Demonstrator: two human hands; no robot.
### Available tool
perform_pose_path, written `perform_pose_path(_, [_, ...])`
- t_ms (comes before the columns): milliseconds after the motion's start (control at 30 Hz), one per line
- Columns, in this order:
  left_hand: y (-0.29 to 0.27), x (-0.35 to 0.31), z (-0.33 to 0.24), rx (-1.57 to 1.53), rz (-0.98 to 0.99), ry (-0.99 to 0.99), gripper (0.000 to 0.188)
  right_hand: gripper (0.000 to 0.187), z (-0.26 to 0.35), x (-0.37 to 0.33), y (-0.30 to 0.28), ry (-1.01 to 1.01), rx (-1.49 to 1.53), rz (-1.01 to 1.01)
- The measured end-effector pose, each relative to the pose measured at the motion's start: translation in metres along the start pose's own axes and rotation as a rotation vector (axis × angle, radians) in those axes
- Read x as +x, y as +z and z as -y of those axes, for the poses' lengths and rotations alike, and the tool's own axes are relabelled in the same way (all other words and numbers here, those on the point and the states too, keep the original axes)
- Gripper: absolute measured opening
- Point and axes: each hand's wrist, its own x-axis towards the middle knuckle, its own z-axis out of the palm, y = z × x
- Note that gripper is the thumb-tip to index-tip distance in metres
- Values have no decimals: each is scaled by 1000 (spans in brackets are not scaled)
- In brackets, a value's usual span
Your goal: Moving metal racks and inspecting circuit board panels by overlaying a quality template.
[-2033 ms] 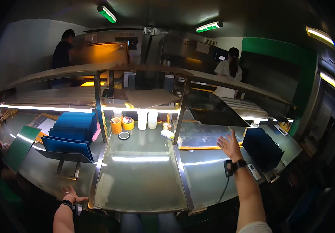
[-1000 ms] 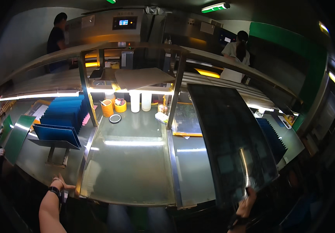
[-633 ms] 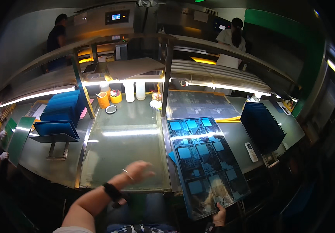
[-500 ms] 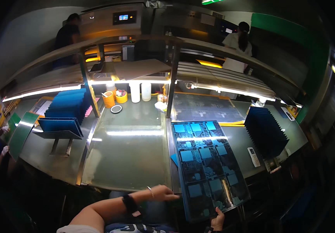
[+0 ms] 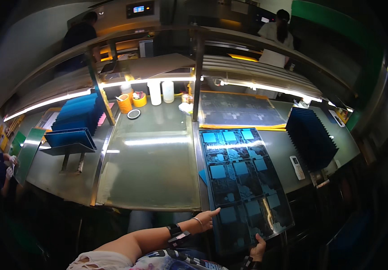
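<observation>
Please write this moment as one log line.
left hand: touching near-left edge of large dark film sheet with blue squares | right hand: grip on its near edge | sheet: on glass light table

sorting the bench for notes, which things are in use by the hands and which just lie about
In use: dark sheet with blue squares, left hand touching its edge, right hand gripping its near edge.

Lying about: remote, blue rack, tape rolls, white bottles.
</observation>
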Motion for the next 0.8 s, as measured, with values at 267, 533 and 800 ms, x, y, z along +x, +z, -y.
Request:
perform_pose_path(267, [29,-55,-10,299,7,207,23,34,-2,-27,1,-25,-13,-67])
perform_pose_path(533, [53,-40,-57,350,155,354,25,35,19,3,29,-159,-114,56])
perform_pose_path(800, [7,-16,-80,579,178,125,43,26,28,84,57,-113,-131,89])
